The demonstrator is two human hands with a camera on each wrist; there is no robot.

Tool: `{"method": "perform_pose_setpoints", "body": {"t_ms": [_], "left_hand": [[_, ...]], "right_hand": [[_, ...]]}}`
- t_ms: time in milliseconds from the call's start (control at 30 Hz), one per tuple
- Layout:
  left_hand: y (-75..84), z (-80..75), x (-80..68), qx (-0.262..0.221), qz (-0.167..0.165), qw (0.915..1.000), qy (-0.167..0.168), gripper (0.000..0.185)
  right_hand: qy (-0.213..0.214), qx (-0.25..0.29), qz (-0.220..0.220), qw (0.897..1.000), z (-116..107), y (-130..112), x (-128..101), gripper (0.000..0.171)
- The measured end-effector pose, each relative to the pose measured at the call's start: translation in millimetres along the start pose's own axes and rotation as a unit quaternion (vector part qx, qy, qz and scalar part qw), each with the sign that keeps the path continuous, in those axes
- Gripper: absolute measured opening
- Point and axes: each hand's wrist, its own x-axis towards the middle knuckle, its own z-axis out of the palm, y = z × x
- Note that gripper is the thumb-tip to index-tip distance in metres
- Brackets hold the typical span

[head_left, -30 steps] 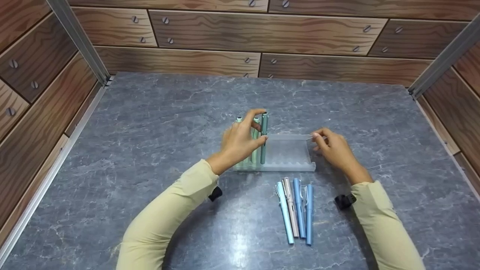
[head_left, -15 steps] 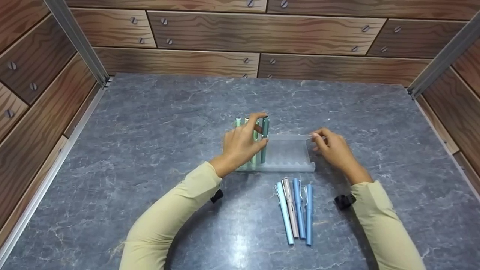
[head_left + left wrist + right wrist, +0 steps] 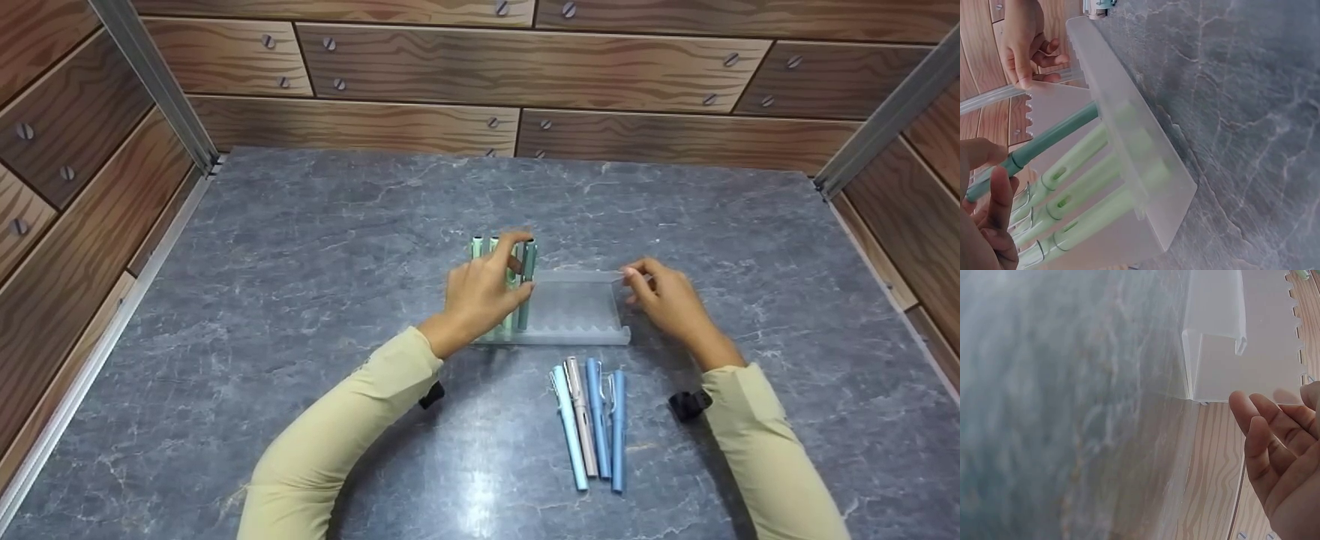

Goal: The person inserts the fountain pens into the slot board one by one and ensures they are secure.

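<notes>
A frosted, translucent pen rack (image 3: 574,304) with notched edges stands on the table. My left hand (image 3: 478,292) pinches a dark green pen (image 3: 1053,139) between thumb and fingers. That pen leans in the rack, its lower end at the front ledge in the left wrist view. Beside it, several light green pens (image 3: 1086,188) lie in the rack's left slots, partly hidden behind the left hand in the head view. My right hand (image 3: 669,300) pinches the rack's upper right edge, its fingers (image 3: 1266,439) curled there.
In front of the rack lie a light blue pen (image 3: 570,431), a greyish-pink pen (image 3: 581,420) and two blue pens (image 3: 618,431), side by side on the grey marbled table (image 3: 337,225). Wood-patterned walls (image 3: 480,67) enclose the back and sides.
The dark green pen has come down slightly in the rack, with my left hand shifting a little down and right along with it. My right hand stays at the rack's edge.
</notes>
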Motion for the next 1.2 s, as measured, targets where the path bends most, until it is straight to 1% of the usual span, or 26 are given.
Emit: {"method": "perform_pose_setpoints", "body": {"t_ms": [167,367,667,767,867,967,1200], "left_hand": [[-0.7,1.9,-2.0,0.001,0.001,0.9999,-0.012,0.059],[-2.4,4.4,-3.2,0.007,0.009,0.9999,-0.010,0.059],[-1.5,4.5,-3.3,0.015,0.002,0.9995,-0.026,0.059],[-1.1,3.4,-2.4,0.033,0.008,0.9991,-0.027,0.058],[-1.4,2.4,-1.3,0.054,0.007,0.9980,-0.032,0.058],[-2.0,1.7,-0.1,0.070,-0.003,0.9966,-0.044,0.059],[-2.4,1.1,2.2,0.086,-0.020,0.9939,-0.065,0.061]], "right_hand": [[0.002,0.000,-0.001,1.000,0.3,0.5,-0.3,0.029],[0.003,0.002,-0.001,1.000,1.0,0.8,1.0,0.027],[0.000,-0.012,-0.009,1.000,-0.6,-0.8,-0.1,0.029],[0.000,-0.012,-0.007,1.000,-0.8,-0.8,-0.3,0.029],[0.003,-0.014,-0.006,1.000,-0.8,-0.7,-0.1,0.028],[0.004,-0.016,-0.005,1.000,-0.8,-0.8,0.0,0.028],[0.001,-0.015,-0.002,1.000,-0.7,-0.7,0.2,0.028]]}}
